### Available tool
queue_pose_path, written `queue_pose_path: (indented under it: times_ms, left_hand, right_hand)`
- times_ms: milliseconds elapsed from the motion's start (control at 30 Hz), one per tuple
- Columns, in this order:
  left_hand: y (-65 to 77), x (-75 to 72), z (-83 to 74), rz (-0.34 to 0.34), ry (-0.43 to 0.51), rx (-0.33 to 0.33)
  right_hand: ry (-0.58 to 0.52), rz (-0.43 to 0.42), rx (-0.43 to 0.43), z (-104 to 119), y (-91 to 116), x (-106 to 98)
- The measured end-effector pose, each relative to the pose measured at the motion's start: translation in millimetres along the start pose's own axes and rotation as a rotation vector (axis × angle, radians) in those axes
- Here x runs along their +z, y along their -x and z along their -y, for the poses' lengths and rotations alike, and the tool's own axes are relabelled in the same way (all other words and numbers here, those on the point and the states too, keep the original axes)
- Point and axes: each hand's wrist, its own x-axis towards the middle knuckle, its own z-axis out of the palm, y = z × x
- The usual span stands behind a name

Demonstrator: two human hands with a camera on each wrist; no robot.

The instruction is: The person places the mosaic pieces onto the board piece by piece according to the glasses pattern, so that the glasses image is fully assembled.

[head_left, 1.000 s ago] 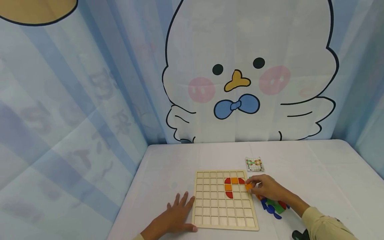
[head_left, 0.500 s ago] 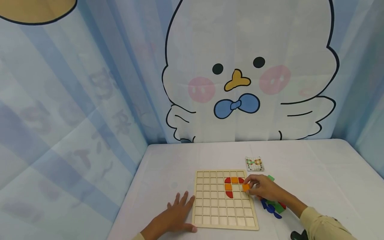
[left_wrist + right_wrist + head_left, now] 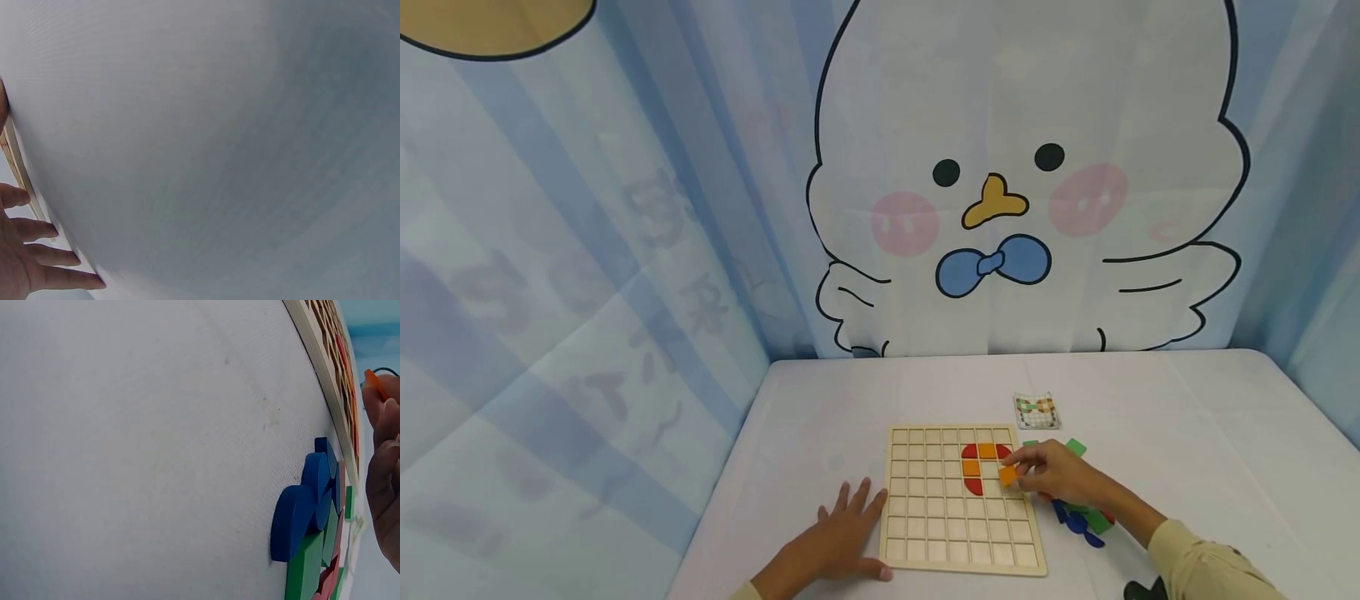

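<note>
An orange square tile [image 3: 1008, 476] is pinched between the thumb and fingertips of my right hand [image 3: 1062, 472], over the right side of the wooden grid board [image 3: 925, 533]. In the right wrist view the tile [image 3: 375, 384] shows above the board's cells. Set in the board's upper right cells are red rounded tiles [image 3: 973, 486] and two orange square tiles [image 3: 971, 468], forming a hooked line. My left hand [image 3: 847, 537] lies with spread, straight fingers along the board's left edge, fingertips right at the frame. In the left wrist view, that hand [image 3: 28, 259] holds nothing.
To the right of the board lies a loose pile with blue rounded pieces [image 3: 294, 519], green pieces [image 3: 306, 569] and red ones, partly hidden by my right arm. A small pattern card [image 3: 1037, 411] lies behind the board. Some dark object [image 3: 1142, 590] sits by the right sleeve.
My right hand has moved left with the orange square tile, from the board's right edge to over its cells. The left hand has stayed in place.
</note>
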Motion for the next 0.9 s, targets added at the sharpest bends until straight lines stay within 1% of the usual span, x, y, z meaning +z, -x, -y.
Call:
queue_pose_path:
  times_ms: [133, 567, 767, 900]
  left_hand:
    - [-1.0, 1.5, 1.3, -0.003, -0.002, 0.001]
    - [-1.8, 3.6, 1.5, -0.014, -0.001, 0.006]
    - [-3.4, 4.6, 2.8, -0.015, -0.010, 0.009]
    - [-3.0, 4.4, 2.6, -0.013, -0.012, 0.005]
  right_hand:
    - [0.023, 0.000, -0.012, -1, -1, 3]
    - [0.030, -0.012, -0.053, -4, -4, 16]
    - [0.043, -0.021, -0.019, -5, -6, 18]
    - [0.085, -0.045, -0.019, -6, -7, 20]
